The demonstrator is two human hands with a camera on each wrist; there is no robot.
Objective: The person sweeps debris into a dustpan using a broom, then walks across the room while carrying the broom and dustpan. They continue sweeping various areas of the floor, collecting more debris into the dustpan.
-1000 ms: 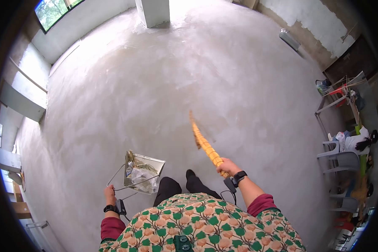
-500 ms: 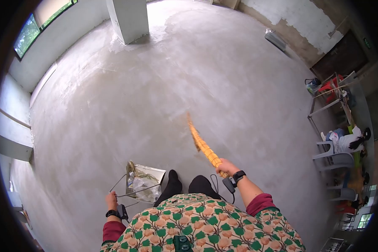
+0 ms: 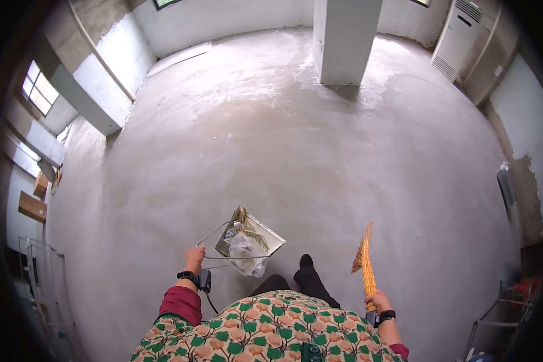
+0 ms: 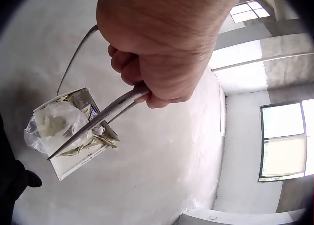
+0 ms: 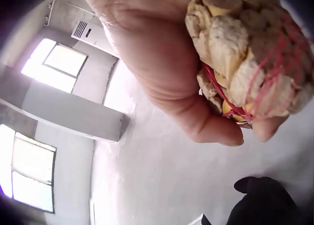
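Observation:
My left hand [image 3: 193, 260] [image 4: 157, 53] grips the wire handle [image 4: 105, 111] of a white metal dustpan [image 3: 270, 240] [image 4: 73, 166]. The pan hangs just above the concrete floor in front of my legs and holds a crumpled clear plastic bag [image 3: 245, 247] [image 4: 51, 126] and dry straw. My right hand [image 3: 377, 300] [image 5: 162, 53] grips the bound end of a yellow straw broom [image 3: 366, 265] [image 5: 250, 63], tied with red string. The broom points forward and slightly left, its tip off the floor. A black shoe [image 3: 306, 261] shows between pan and broom.
A bare concrete floor [image 3: 271, 151] stretches ahead. A white square pillar [image 3: 344, 36] stands at the far middle, a standing air-conditioner unit [image 3: 455, 36] at the far right. Windows and wall ledges line the left; shelving [image 3: 39, 271] stands at the near left.
The view has swung round to a different side of the room. The dustpan now hangs further right and forward, and the broom has dropped in closer to my right side.

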